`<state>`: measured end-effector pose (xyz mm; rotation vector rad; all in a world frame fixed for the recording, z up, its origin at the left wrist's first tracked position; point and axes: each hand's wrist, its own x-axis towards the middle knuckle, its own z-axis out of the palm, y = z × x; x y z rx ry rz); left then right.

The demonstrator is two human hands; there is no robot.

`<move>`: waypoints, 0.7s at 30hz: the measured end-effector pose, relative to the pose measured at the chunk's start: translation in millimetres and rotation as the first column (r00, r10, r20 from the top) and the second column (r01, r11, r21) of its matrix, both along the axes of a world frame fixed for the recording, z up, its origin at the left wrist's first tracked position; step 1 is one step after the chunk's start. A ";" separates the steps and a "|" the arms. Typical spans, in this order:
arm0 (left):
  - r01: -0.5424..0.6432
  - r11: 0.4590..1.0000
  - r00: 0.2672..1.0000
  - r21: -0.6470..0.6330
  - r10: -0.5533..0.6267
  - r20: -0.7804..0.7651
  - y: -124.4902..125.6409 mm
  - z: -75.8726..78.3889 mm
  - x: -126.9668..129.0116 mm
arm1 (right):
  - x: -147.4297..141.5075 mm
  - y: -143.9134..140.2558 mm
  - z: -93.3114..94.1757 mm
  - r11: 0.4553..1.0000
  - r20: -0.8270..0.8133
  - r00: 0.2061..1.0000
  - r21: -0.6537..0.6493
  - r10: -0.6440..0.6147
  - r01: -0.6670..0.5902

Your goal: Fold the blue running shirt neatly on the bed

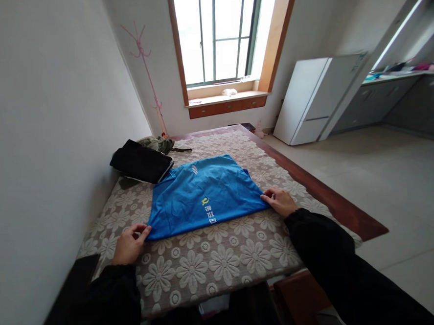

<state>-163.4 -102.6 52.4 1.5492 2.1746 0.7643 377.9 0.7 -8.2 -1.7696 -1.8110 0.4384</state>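
Fingers of the left hand (129, 242) and right hand (281, 202) seemingly pinched the blue garment (189, 196) by its near corners, back from the surface's (225, 262) near edge, where uneven tugging could have wrinkled it.

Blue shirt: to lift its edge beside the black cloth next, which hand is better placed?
Probably the left hand: it touches a corner of the blue shirt on the same side as the black cloth; the right hand is across, farther away.

We saw a smooth, faintly shiny, flat blue cloth garment (204, 192), a rough, matt beige floral tablecloth (223, 264) and a reddish-brown, wooden-looking table (353, 220).
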 end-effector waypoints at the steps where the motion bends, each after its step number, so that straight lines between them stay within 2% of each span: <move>1: 0.005 1.000 0.997 0.023 -0.006 0.078 0.1 -0.9 -0.3 | 2.3 -1.3 0.3 1.000 -0.048 0.999 0.003 -0.006 0.006; 3: 0.009 0.998 0.974 0.056 -0.021 0.227 0.1 -2.4 -1.2 | 8.3 -5.3 1.1 0.999 -0.153 0.988 -0.035 -0.006 0.000; 5: -0.001 0.999 0.945 0.035 -0.010 0.326 -1.0 -3.6 -2.5 | 15.8 -11.6 1.9 0.993 -0.215 0.976 -0.103 0.036 -0.059; 8: -0.021 0.997 0.925 -0.073 0.047 0.378 -6.1 -4.7 -5.0 | 26.1 -24.8 3.2 0.981 -0.149 0.982 -0.139 0.117 -0.138; 11: 0.030 0.989 0.920 -0.142 0.029 0.391 -14.5 -3.6 -7.7 | 33.1 -41.1 5.3 0.976 -0.074 0.987 -0.151 0.145 -0.155; 16: 0.129 0.973 0.934 -0.193 -0.054 0.352 -27.2 3.1 -14.5 | 42.2 -66.0 11.6 0.928 -0.208 0.964 -0.296 0.167 -0.225; 21: 0.167 0.957 0.965 -0.236 -0.109 0.240 -25.9 6.8 -13.4 | 37.0 -65.5 19.2 0.873 -0.173 0.976 -0.446 0.131 -0.197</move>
